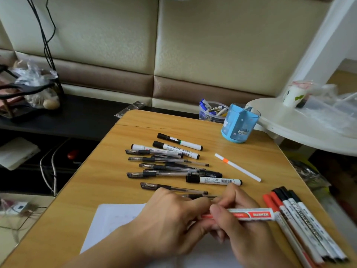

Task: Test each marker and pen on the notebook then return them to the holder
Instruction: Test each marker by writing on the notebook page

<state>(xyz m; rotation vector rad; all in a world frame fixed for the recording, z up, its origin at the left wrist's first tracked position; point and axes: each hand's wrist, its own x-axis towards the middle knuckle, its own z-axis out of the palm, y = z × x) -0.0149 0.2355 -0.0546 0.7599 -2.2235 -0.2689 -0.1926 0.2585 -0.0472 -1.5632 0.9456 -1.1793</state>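
Here, red marker in both hands' grip.

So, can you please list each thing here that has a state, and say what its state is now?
Red marker: held by both hands above the notebook; cap end hidden.
Left hand: grips the marker's left end.
Right hand: grips the marker's body.
Notebook: open, page almost blank.
Blue holder: upright, no pens visible inside.
Black pens: lying loose, capped.
Markers at right: lying side by side, capped.
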